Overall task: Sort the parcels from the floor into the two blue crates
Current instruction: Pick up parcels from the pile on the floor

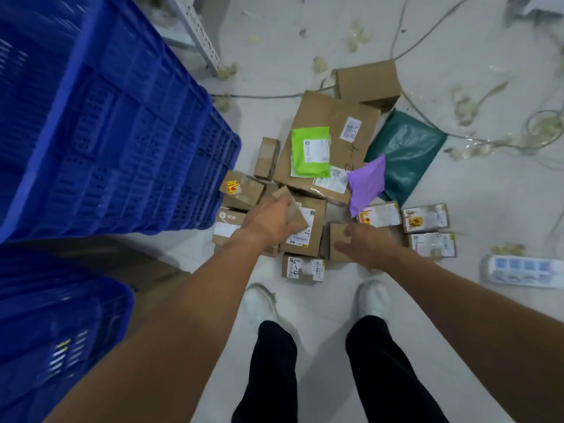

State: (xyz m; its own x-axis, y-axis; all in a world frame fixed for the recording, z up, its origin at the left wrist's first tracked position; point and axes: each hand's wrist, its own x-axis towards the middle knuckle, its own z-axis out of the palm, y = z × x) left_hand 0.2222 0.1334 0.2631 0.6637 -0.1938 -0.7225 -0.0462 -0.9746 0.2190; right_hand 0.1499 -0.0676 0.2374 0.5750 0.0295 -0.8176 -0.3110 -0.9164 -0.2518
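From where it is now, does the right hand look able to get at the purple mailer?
Probably yes. The purple mailer lies uppermost with nothing over it, just beyond the right hand. That hand is over a brown box; whether it grips the box is too blurred to tell.

floor [317, 300]: pale grey, smooth | litter: tape scraps [357, 36], thin cables [427, 32] | far left: grey perforated metal post [198, 29]

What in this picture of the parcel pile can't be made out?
Head view:
Blue crates: insides unseen, only outer walls show, left edge cuts them.
Parcel labels: print too small and blurred.
Right hand: motion-blurred; grip on the brown box beneath unclear.
Small box: partly hidden by the left hand holding it.
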